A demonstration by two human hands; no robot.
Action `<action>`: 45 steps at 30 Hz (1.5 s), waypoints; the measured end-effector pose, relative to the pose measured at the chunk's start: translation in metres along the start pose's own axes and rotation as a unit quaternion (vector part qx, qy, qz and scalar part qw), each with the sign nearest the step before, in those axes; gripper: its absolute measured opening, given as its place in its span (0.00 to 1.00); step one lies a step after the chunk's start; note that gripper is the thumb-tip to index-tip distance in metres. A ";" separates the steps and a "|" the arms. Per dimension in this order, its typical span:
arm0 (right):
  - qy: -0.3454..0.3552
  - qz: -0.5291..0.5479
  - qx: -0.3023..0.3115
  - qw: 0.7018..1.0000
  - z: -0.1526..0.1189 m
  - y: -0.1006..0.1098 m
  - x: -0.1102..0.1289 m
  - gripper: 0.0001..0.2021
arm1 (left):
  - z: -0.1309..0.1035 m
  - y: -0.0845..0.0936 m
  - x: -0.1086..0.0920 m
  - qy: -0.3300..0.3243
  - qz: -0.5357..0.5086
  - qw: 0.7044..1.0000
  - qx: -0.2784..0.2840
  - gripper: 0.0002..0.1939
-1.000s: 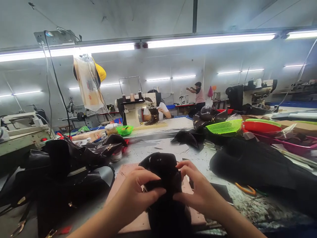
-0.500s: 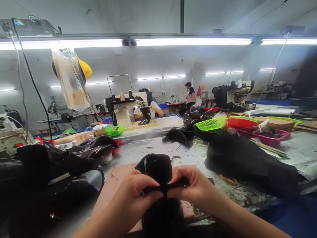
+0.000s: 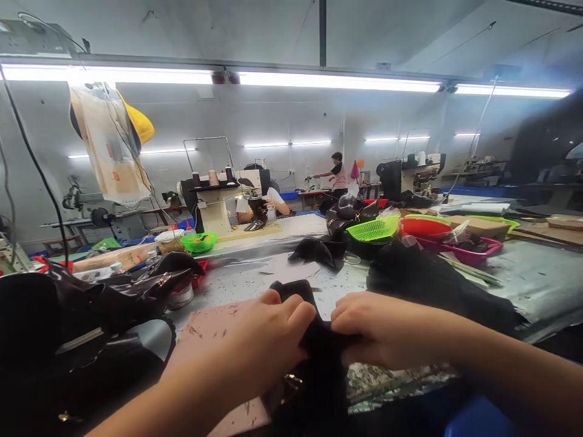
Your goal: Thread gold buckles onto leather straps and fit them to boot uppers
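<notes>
A black boot upper [image 3: 323, 382] is held in front of me, over the pink board [image 3: 207, 325]. A gold buckle [image 3: 291, 382] shows low on its left side. My left hand [image 3: 277, 331] is closed on its upper left part, fingers curled over the dark material. On the right side, my right hand [image 3: 382, 328] pinches it between thumb and fingers. The material between the hands is very dark, so its folds and edges are hard to make out. My left hand hides part of the upper.
Glossy dark boot uppers [image 3: 150, 285] are heaped at left. Black fabric [image 3: 423, 285] lies to the right. Behind it stand a green basket [image 3: 373, 229] and a magenta basket [image 3: 483, 252]. A co-worker [image 3: 276, 203] sits behind a sewing machine [image 3: 218, 206]; another person [image 3: 337, 173] stands farther back.
My left hand has turned over, its back now facing up, and grips higher on the boot upper. My right hand has shifted right; the buckle has come into view.
</notes>
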State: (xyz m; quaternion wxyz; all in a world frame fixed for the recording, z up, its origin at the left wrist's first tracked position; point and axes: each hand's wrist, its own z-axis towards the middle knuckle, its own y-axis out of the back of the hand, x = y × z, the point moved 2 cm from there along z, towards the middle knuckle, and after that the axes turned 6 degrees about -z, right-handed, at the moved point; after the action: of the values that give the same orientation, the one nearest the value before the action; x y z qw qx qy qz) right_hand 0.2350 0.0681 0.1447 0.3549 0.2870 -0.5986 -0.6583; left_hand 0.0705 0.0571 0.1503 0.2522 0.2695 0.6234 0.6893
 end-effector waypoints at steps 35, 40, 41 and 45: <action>0.034 0.238 0.167 0.956 0.003 -0.001 0.001 0.22 | -0.009 -0.007 0.002 0.052 -0.175 0.977 0.110 0.08; -0.062 0.290 0.107 0.949 0.001 -0.009 0.005 0.05 | -0.015 -0.007 0.009 0.009 -0.197 0.977 0.076 0.06; -0.056 0.306 0.104 0.945 -0.001 -0.011 0.005 0.06 | -0.017 -0.007 0.012 0.003 -0.195 0.978 0.080 0.07; -0.015 0.315 0.124 0.941 -0.006 -0.011 0.005 0.11 | -0.024 -0.005 0.015 0.007 -0.199 0.976 0.085 0.10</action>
State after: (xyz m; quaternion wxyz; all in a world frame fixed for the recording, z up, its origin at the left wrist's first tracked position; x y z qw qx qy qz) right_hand 0.2356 0.0614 0.1335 0.4971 0.1151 -0.7404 -0.4376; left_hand 0.0434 0.0508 0.1443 0.3569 0.1555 0.7222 0.5717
